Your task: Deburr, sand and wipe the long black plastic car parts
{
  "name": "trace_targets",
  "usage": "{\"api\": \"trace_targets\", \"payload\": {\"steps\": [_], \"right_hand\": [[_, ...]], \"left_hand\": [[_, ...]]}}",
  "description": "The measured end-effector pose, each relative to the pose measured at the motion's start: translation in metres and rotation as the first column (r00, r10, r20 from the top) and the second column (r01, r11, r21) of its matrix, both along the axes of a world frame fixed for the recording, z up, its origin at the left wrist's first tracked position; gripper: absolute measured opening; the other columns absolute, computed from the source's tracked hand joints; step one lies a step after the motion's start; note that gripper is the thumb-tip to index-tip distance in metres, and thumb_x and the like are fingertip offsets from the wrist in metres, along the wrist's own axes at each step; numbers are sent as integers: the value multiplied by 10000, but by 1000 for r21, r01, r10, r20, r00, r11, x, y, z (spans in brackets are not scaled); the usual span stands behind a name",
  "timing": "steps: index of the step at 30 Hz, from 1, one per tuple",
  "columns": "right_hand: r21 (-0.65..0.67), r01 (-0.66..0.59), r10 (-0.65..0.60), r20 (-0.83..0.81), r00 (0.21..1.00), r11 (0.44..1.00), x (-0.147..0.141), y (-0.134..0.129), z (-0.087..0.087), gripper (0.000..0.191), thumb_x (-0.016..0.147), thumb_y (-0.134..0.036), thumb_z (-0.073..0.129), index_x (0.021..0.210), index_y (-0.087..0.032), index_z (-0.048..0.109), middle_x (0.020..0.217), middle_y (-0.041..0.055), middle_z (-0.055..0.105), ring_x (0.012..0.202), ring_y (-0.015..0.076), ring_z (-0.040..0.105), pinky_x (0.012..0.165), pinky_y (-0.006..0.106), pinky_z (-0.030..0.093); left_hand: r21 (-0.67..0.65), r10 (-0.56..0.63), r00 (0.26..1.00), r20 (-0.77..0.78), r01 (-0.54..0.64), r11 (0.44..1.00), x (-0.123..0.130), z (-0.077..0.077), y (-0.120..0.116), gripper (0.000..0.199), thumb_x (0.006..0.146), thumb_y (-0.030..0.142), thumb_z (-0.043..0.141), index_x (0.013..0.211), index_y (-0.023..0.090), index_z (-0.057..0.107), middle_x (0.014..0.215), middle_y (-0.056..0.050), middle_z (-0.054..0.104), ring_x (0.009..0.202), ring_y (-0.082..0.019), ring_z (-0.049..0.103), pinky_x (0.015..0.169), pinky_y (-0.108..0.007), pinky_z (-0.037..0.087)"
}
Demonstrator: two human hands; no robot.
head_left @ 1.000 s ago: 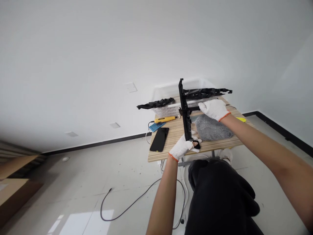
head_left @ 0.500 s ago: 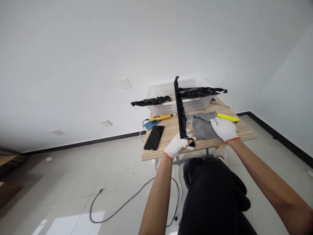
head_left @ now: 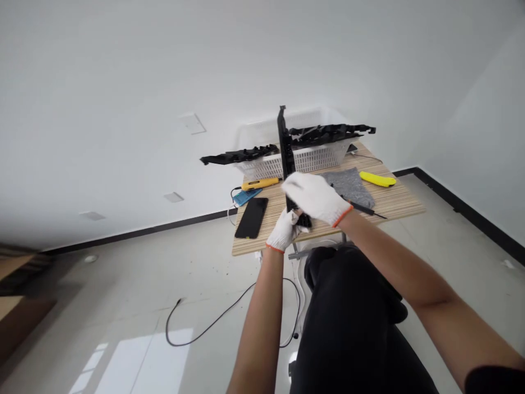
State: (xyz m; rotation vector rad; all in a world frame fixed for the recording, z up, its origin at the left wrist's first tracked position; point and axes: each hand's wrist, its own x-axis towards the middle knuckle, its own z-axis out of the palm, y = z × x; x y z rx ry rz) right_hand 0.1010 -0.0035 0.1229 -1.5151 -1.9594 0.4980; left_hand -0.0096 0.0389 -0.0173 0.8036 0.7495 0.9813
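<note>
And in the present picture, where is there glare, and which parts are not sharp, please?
In the head view, bright window-like glare lies on the floor at lower left; in the same head view, the box-like shapes at the left edge are smeared, and the gloved right hand looks slightly soft; also in the head view, the phone has a fairly clear outline.

Soft, fairly even light greys the plain white wall (head_left: 246, 65) and leaves window-shaped glare on the glossy pale tiled floor (head_left: 213, 273), while wide-angle stretching smears the brown boxy shape (head_left: 28, 328) at the left edge and the white-gloved right hand (head_left: 315, 198) looks slightly blurred.
</note>
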Motion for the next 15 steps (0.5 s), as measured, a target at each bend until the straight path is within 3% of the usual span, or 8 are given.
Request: {"api": "trace_targets", "payload": {"steps": [1, 3, 5, 6, 9, 13, 15], "right_hand": [[-59, 112, -123, -248, 961, 992, 4, 11, -18, 309, 997, -315, 423, 941, -218, 711, 968, 62, 755, 914, 210, 723, 851, 374, 580], [-289, 182, -328, -621, 712, 940, 9, 27, -52, 237, 964, -222, 448, 884, -205, 671, 862, 46, 741, 771, 162, 722, 780, 331, 608], [-376, 22, -319, -753, 576, 926, 10, 33, -78, 148, 879, -129, 544, 847, -188, 675, 814, 29, 738, 744, 140, 718, 785, 293, 614], [-376, -22, -303, -779, 548, 926, 10, 34, -87, 148, 848, -100, 565, 838, -181, 688, 815, 24, 743, 748, 133, 718, 796, 282, 614], [-327, -7, -258, -756, 602, 945, 10, 32, -95, 210, 824, -74, 564, 865, -173, 745, 918, 30, 782, 836, 140, 731, 858, 286, 603], [-226, 122, -228, -537, 812, 966, 17, 19, -85, 234, 841, -127, 594, 912, -207, 801, 1036, 28, 802, 1026, 192, 725, 1004, 339, 549], [-170, 154, -214, -433, 876, 973, 20, 12, -81, 210, 848, -168, 616, 905, -225, 810, 1052, 23, 802, 1073, 210, 713, 1049, 350, 516]], "left_hand": [[17, 38, 999, 16, -38, 999, 1, 2, 0, 562, 603, 449, 916, 996, 192, 607, 769, -6, 647, 725, -184, 692, 510, -231, 552], [62, 85, 996, 30, -87, 994, 3, 4, 1, 494, 630, 465, 887, 926, 188, 604, 717, 9, 613, 641, -152, 647, 452, -210, 490], [109, 98, 995, -6, -96, 989, 4, 5, 2, 433, 669, 461, 846, 896, 181, 607, 701, 17, 599, 563, -114, 578, 426, -202, 445], [128, 109, 994, -31, -104, 986, 5, 5, 2, 406, 685, 453, 824, 892, 177, 611, 700, 18, 598, 535, -100, 543, 420, -202, 428], [160, 202, 972, -120, -182, 970, 9, 4, 3, 310, 692, 392, 769, 819, 175, 588, 650, 32, 559, 486, -84, 462, 407, -209, 380], [231, 342, 913, -222, -291, 928, 15, 3, 2, 167, 640, 269, 644, 665, 198, 495, 560, 51, 469, 488, -84, 412, 440, -214, 350], [266, 359, 911, -205, -301, 916, 17, 3, 2, 114, 598, 232, 583, 633, 196, 480, 562, 46, 468, 524, -85, 421, 484, -212, 363]]}}
